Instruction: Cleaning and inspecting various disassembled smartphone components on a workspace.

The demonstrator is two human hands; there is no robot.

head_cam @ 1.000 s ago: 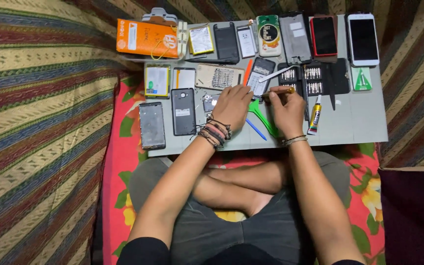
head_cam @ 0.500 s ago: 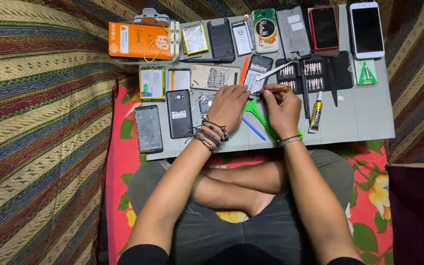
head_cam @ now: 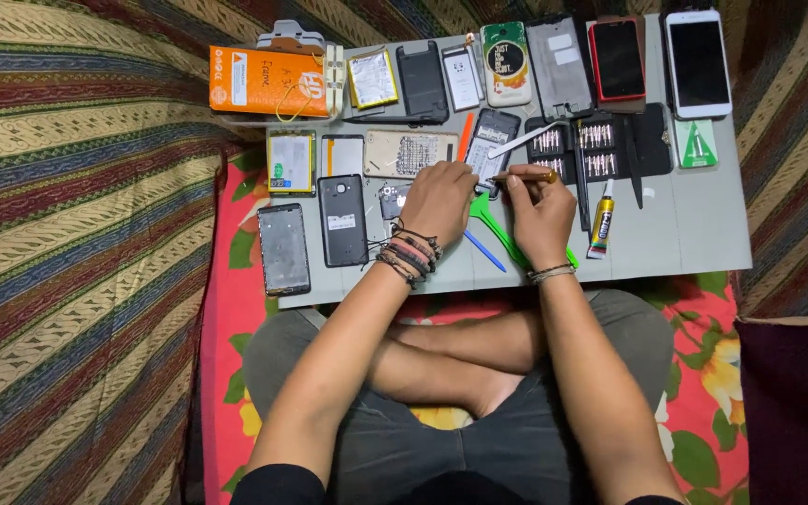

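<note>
The right hand [head_cam: 541,213] pinches a thin screwdriver [head_cam: 523,177]; the left hand [head_cam: 437,198] presses, seemingly closed, on an opened phone [head_cam: 491,150], hiding it. A green pry tool [head_cam: 496,227] and glue tube [head_cam: 600,222] lie beside.

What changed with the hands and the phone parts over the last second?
Almost nothing. The right hand keeps its slim brown tool, tip at the opened phone; the left hand stays pressed beside it. Only the view drifted a little; parts on the grey board lie unmoved.

Spare parts around the bench [head_cam: 694,224]
Orange box [head_cam: 268,82] far left; white phone [head_cam: 699,64] far right; glue tube [head_cam: 600,224] near right.
</note>
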